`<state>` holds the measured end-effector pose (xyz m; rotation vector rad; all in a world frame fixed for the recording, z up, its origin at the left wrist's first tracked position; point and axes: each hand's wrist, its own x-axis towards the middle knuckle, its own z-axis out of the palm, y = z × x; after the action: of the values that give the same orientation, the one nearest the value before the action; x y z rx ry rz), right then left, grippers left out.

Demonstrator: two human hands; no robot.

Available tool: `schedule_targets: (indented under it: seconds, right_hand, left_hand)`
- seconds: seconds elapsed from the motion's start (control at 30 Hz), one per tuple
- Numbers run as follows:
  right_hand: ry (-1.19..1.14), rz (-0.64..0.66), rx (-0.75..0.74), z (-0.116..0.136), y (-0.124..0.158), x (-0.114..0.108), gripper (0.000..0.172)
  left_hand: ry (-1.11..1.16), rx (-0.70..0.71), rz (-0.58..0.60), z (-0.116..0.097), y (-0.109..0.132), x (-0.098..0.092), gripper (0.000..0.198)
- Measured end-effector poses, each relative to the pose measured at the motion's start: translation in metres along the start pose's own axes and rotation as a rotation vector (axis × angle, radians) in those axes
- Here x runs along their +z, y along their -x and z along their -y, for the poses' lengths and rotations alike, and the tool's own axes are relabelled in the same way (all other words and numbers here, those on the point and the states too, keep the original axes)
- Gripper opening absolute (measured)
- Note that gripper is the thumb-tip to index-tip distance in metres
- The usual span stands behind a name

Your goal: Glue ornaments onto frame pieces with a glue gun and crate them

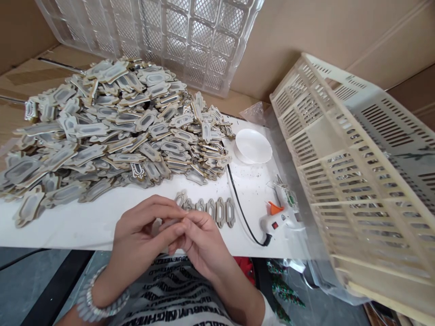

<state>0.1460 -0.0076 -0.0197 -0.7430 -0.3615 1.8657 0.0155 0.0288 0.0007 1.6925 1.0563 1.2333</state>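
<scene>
My left hand [146,231] and my right hand [204,235] meet above the table's front edge, fingertips pressed together. Between the fingers of my left hand a bit of a small greyish piece shows; most of it is hidden. What my right fingertips pinch is too small to make out. Just behind my hands lies a row of several grey oval-windowed plates [220,212], standing side by side on the white table [149,192]. A large heap of similar plates [112,122] covers the left and back of the table.
A white bowl [253,147] sits right of the heap. A white glue gun [277,221] with an orange tip and black cable lies at the right. A cream plastic crate [316,136] stands far right. A clear compartment tray [190,36] leans behind the heap.
</scene>
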Motion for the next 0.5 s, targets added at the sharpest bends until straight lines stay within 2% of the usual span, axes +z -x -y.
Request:
schedule_targets:
  seconds: [0.2,0.3,0.37,0.43,0.5]
  right_hand:
    - [0.094,0.061,-0.024,-0.0014,0.0008,-0.0041,0.037]
    - [0.26,0.091,-0.112,0.0014,0.0004,-0.0038,0.034]
    - [0.342,0.067,-0.174,0.003,0.0004,-0.0031,0.032]
    - [0.292,0.044,-0.127,0.0035,0.0012,-0.0017,0.032]
    - [0.13,0.042,-0.002,0.0033,0.003,0.0002,0.035]
  left_hand:
    - [0.145,-0.113,-0.039,-0.001,-0.0002,0.0033,0.014]
    - [0.253,-0.19,-0.056,-0.0014,0.001,0.0055,0.014]
    - [0.324,-0.24,-0.048,-0.0011,0.0014,0.0062,0.019]
    - [0.36,-0.271,-0.027,-0.0004,0.0005,0.0047,0.028]
    - [0.365,-0.277,0.028,0.0004,-0.0017,0.0005,0.036]
